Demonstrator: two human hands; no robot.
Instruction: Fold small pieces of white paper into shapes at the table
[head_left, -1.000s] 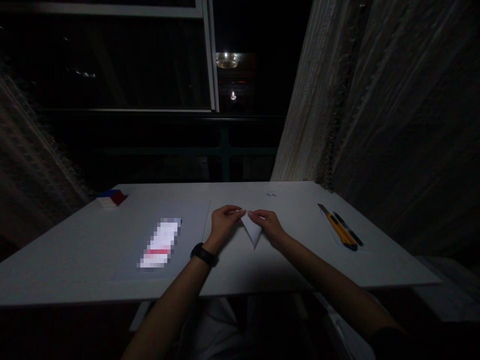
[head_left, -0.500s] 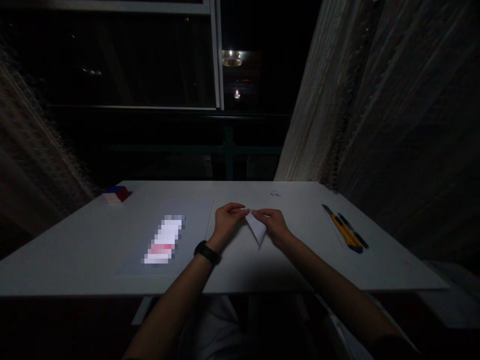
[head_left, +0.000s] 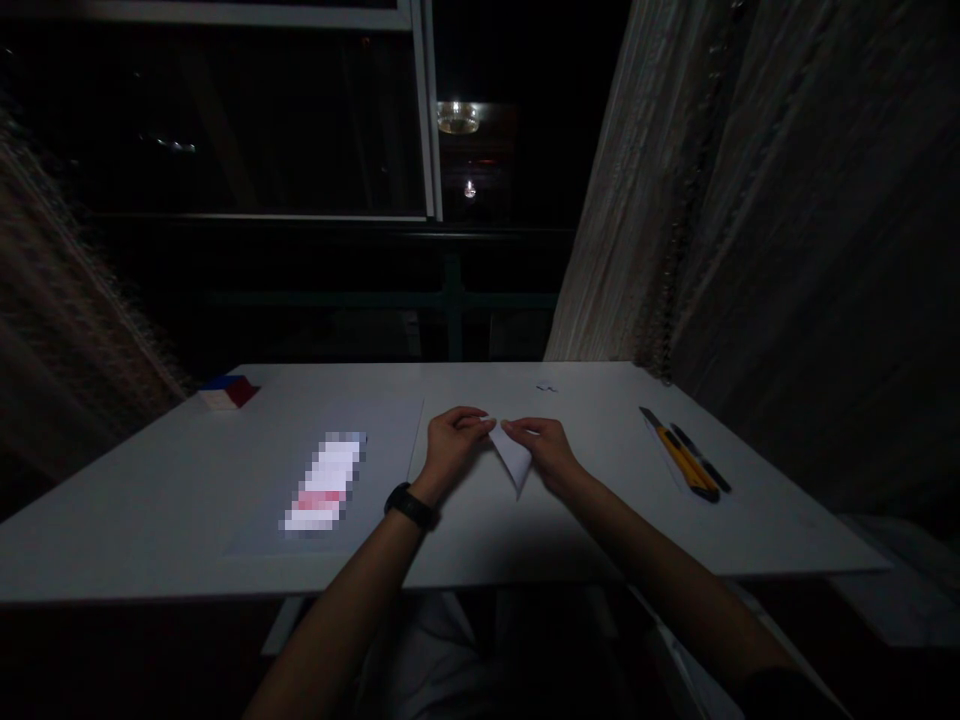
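Note:
A small folded white paper, roughly triangular with its point toward me, is held up between my two hands over the table. My left hand, with a black watch on its wrist, pinches the paper's top edge between thumb and fingers. From the other side my right hand pinches the same edge, the two thumb tips almost meeting. Part of the paper's right side is covered by the right-hand fingers.
Left of my hands a phone with a lit, blurred screen lies on a pale sheet. A colored cube sits far left. At right lie a yellow utility knife and a dark pen. Small scraps rest near the back edge.
The whole view has shifted slightly. Both hands keep their pinch on the paper, and its shape looks the same.

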